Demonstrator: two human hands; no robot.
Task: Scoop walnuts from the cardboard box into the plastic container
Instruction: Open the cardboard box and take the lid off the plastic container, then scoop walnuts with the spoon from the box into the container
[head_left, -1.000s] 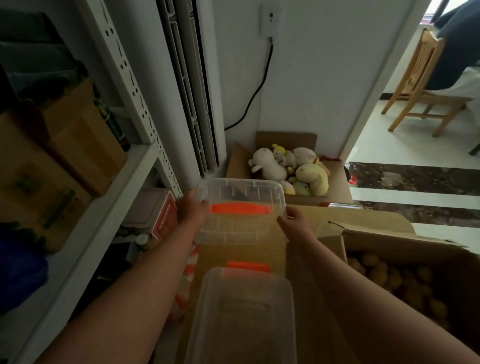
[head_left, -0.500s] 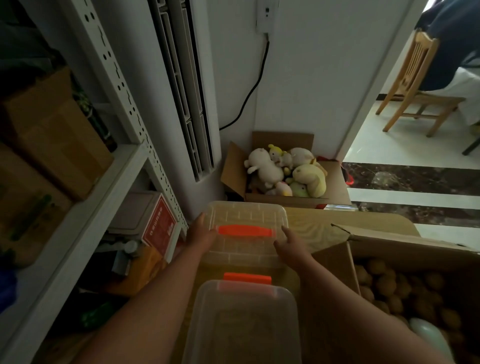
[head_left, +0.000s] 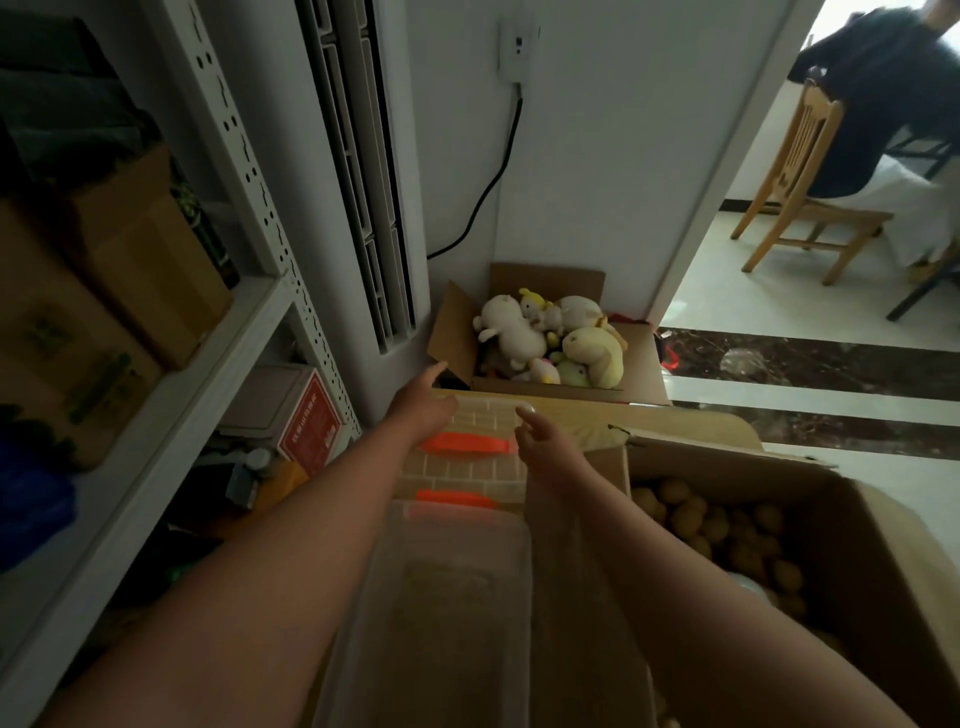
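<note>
Head view, the only feed I have.

Left hand (head_left: 423, 408): reached forward, fingers straight, thumb lifted clear, holding nothing. It lies at the far left corner of a clear lid (head_left: 483, 470). I cannot tell whether it touches the lid.

Right hand (head_left: 543, 449): fingers loosely extended, nothing held. It sits at the lid's right edge, with the fingertips toward the far corner.

The lid lies flat on a wooden tabletop (head_left: 597, 421), with its orange handle (head_left: 465, 445) between the two hands.

Plastic container (head_left: 447, 597): clear and open-topped, directly nearer me than the lid, between my forearms. There is an orange clip (head_left: 457, 499) on its far end. The inside is too blurred to judge.

Cardboard box (head_left: 883, 571): just right of the container, flaps open, with walnuts (head_left: 727, 525) piled inside. My right forearm crosses its near left corner.

Past the table, a smaller carton (head_left: 452, 327) on the floor holds plush toys (head_left: 550, 338).

Left side: a metal shelving unit (head_left: 171, 415) carries brown cartons (head_left: 130, 260), with a red-and-white box (head_left: 309, 421) lower down.

A standing air conditioner (head_left: 358, 182) is against the wall, and a black cable (head_left: 488, 192) hangs beside it.

Through the doorway, a person in dark clothing (head_left: 883, 78) sits on a wooden chair (head_left: 800, 171).
</note>
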